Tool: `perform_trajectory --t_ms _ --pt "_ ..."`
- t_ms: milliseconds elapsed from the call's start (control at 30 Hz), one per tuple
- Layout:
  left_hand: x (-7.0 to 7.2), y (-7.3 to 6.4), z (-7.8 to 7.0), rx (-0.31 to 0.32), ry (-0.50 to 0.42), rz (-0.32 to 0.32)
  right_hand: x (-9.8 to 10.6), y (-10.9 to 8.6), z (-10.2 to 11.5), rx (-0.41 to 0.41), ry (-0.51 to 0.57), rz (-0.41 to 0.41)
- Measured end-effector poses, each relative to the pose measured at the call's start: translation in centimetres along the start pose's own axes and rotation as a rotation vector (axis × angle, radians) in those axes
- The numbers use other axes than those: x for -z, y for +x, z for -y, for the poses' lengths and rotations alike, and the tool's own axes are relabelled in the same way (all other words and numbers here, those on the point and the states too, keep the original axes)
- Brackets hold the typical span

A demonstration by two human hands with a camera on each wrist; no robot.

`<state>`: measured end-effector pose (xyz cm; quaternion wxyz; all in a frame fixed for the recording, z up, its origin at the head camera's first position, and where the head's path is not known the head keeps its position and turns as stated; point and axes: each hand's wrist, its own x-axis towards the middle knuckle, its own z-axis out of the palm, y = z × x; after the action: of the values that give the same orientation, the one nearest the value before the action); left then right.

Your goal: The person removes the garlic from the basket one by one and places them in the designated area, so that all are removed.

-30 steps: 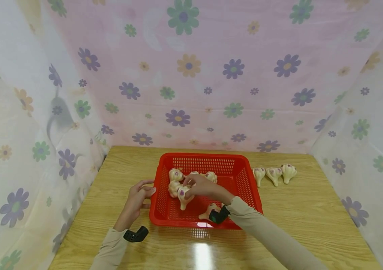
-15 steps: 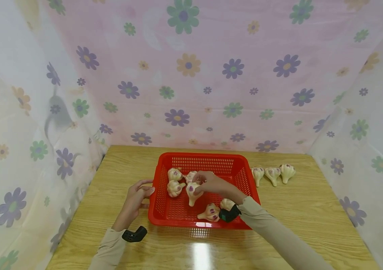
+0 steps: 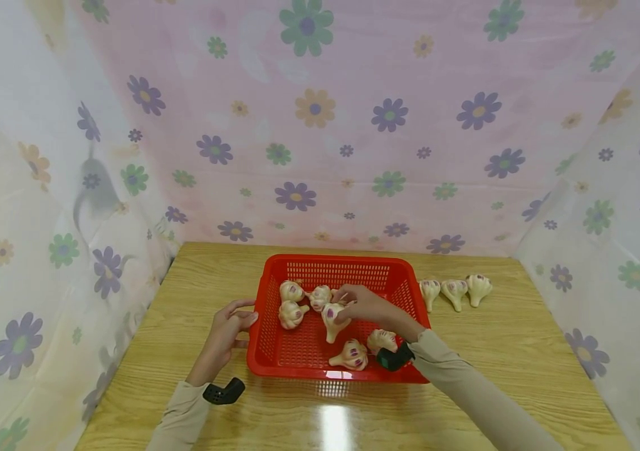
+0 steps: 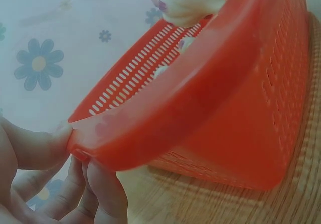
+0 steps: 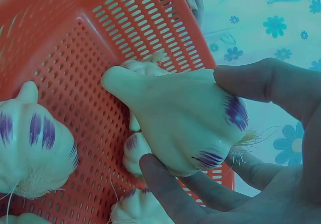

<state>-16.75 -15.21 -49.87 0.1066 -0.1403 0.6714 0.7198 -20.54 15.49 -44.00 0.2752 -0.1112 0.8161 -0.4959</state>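
My left hand (image 3: 224, 335) pinches the left rim of a red plastic basket (image 3: 256, 357), thumb and fingers on either side of the edge in the left wrist view. Inside the basket, my right hand (image 3: 361, 307) grips a cream garlic bulb (image 5: 175, 118) with purple streaks, its stem pointing away from the palm and stringy roots toward it. To its left lie three more bulbs, among them a garlic bulb (image 3: 291, 314) near the left wall. By the front wall are another garlic bulb (image 3: 351, 355) and one garlic bulb (image 3: 382, 341) partly behind the black wrist camera.
Three garlic bulbs (image 3: 455, 293) lie in a row on the wooden table (image 3: 494, 351) just right of the basket. A flower-patterned cloth (image 3: 348, 125) hangs behind the table and along both sides.
My right hand has moved to the right inside the basket with the garlic bulb, uncovering bulbs on the left and near the front. My left hand stays on the rim.
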Motion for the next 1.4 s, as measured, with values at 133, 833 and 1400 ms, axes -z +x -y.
perform_trajectory --t_ms 133,833,1400 --pt "0.0 0.0 0.0 0.000 0.001 -0.002 0.2 -0.1 -0.2 -0.003 0.008 -0.004" --pt "0.0 -0.1 -0.1 0.003 0.003 0.011 2.9 -1.4 -1.2 0.024 0.051 -0.019" --pt "0.0 -0.1 -0.1 0.001 0.003 0.003 5.0 -2.6 -1.9 0.028 0.038 -0.034"
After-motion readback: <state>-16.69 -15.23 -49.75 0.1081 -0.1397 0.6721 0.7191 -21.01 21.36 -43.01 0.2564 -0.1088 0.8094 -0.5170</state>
